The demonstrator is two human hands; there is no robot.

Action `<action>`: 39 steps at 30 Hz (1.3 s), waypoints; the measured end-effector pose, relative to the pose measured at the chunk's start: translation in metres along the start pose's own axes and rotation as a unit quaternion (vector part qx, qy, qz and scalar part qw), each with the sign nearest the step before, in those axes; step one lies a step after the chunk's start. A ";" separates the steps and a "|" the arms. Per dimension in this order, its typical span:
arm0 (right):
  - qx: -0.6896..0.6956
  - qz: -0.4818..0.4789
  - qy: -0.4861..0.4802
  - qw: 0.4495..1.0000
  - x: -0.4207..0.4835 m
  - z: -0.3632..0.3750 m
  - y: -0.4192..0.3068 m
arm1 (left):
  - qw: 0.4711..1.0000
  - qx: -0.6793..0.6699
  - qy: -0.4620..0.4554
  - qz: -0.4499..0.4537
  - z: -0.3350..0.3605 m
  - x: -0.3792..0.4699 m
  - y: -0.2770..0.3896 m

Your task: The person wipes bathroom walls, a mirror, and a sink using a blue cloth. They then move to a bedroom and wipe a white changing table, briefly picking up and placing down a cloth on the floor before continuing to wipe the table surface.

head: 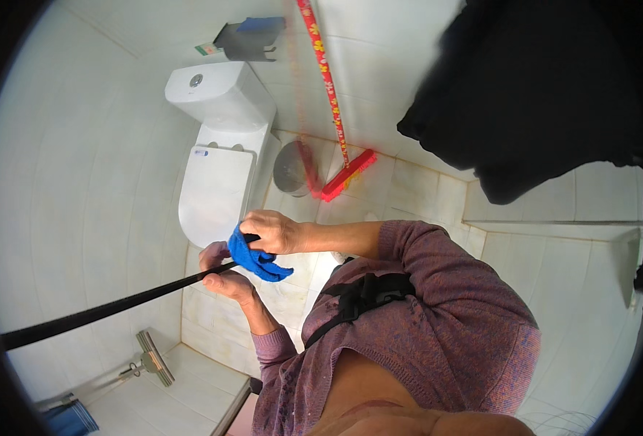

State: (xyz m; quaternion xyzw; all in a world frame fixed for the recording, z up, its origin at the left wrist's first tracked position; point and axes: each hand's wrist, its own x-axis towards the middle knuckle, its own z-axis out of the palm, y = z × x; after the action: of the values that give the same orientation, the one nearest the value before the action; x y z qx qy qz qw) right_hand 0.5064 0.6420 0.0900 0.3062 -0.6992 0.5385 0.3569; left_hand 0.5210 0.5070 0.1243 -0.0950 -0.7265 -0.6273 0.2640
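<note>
A long black pole [109,310] runs from the left rim to the middle of the view. My left hand [228,275] holds it close to the end, thumb below and fingers around the far side. A blue cloth [256,259] is bunched over the pole's end, and my right hand [271,231] grips that cloth from above. The cloth hides the tip of the pole. Both hands are close together, in front of my body and near the front of a white toilet [218,191] with its lid down.
A red broom [349,175] with a flowered handle leans at the tiled wall beside a grey bin [290,171]. A grey holder [250,41] is on the wall above the cistern. Black fabric [534,103] hangs at upper right. A sponge mop [155,359] is at lower left.
</note>
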 end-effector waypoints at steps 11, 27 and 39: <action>0.057 0.400 0.181 0.896 -0.060 -0.090 0.066 | 0.983 0.071 0.144 0.093 -0.004 0.005 0.007; -0.630 -0.119 0.319 0.698 0.204 -0.389 0.078 | 0.941 -0.216 -0.254 0.062 0.105 0.005 0.111; -0.492 0.189 0.308 0.792 0.065 -0.305 0.221 | 0.767 -0.435 -0.320 0.346 0.253 0.033 0.205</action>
State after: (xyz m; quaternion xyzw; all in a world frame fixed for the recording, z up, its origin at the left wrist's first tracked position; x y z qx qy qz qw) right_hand 0.3421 0.9870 0.0762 -0.2310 -0.7668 0.2445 0.5466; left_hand 0.5228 0.7837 0.2986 -0.6397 -0.3361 -0.6757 0.1457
